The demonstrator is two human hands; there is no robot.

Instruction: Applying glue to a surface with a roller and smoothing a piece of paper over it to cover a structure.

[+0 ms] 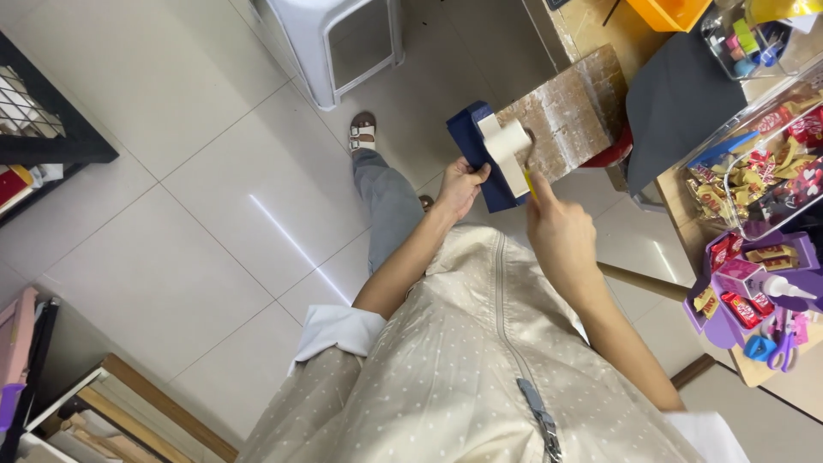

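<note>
The left hand (460, 186) closes around the lower edge of a dark blue box (480, 154) wrapped with a cream ribbon (507, 150), holding it up in the air in front of the body, tilted, seemingly so the top face is open to the other hand. The right hand (559, 233) is curled around a slim yellow tool (531, 184), its tip touching the ribbon. A table (763, 370) at the right carries a clear tub of sweets (759, 184) and purple scissors (782, 350), within easy reach.

Matt navy card box (474, 137), glossy floor tiles (189, 171), rough brown cardboard (570, 116)
</note>
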